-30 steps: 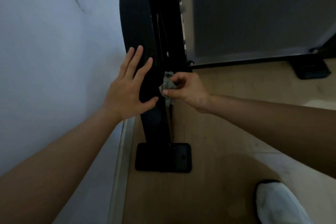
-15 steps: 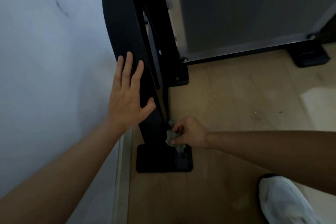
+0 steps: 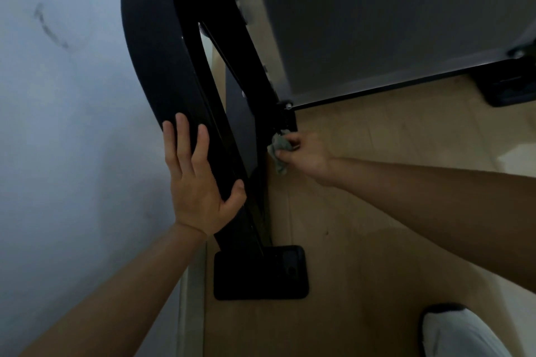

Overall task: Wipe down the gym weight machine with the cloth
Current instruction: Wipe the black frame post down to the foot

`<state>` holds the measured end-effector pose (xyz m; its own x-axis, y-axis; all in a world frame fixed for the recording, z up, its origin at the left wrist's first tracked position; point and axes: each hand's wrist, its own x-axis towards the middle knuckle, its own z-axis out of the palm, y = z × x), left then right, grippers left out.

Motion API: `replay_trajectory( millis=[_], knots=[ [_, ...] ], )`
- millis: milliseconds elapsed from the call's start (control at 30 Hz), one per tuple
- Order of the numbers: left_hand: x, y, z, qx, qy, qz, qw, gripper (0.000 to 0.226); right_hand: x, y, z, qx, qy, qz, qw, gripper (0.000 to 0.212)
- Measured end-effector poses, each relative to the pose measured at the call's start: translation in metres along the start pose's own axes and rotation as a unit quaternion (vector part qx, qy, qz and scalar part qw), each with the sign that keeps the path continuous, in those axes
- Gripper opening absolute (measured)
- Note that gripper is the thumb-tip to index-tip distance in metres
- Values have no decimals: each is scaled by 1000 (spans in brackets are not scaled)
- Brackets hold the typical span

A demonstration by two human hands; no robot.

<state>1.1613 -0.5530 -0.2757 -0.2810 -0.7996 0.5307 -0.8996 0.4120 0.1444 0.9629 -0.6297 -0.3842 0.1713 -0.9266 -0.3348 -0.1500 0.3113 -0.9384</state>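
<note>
Wooden floor [image 3: 377, 211], crumpled cloth [image 3: 279, 151] between right-hand fingers [image 3: 293, 140]

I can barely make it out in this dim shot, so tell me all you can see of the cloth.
The cloth is a small grey-green rag that looks soft and is crumpled into a wad. The right hand pinches it low against the black machine frame, just below a bolted corner joint. One loose end hangs down toward the wooden floor. The fingers hide part of it.
</note>
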Motion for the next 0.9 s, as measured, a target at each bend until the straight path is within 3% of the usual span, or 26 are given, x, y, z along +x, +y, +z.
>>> replay_trajectory(
  millis=[167,333,467,567,633,700,767,900],
  knots=[
    [0,1,5,12,14,-2,1000,86,12,-6,20,-32,-45,-23,998,33],
    [1,-1,7,26,16,-1,1000,86,-18,6,29,-54,-49,-53,996,16],
    [2,0,8,28,15,-3,999,86,-50,25,21,-105,-157,-47,981,20],
    [2,2,8,25,25,-2,999,86,-53,32,10,-248,-267,-110,925,26],
    [2,2,7,24,27,-4,999,86,-44,26,0,-273,-246,-148,918,30],
    [2,2,8,25,25,-5,999,86,-30,13,-8,-253,-146,-216,932,34],
    [2,2,8,28,24,-5,999,86,-12,-2,-11,-255,-83,-309,912,34],
    [1,1,8,25,25,-11,999,87,25,-27,-6,-321,-97,-379,862,39]
  ],
)
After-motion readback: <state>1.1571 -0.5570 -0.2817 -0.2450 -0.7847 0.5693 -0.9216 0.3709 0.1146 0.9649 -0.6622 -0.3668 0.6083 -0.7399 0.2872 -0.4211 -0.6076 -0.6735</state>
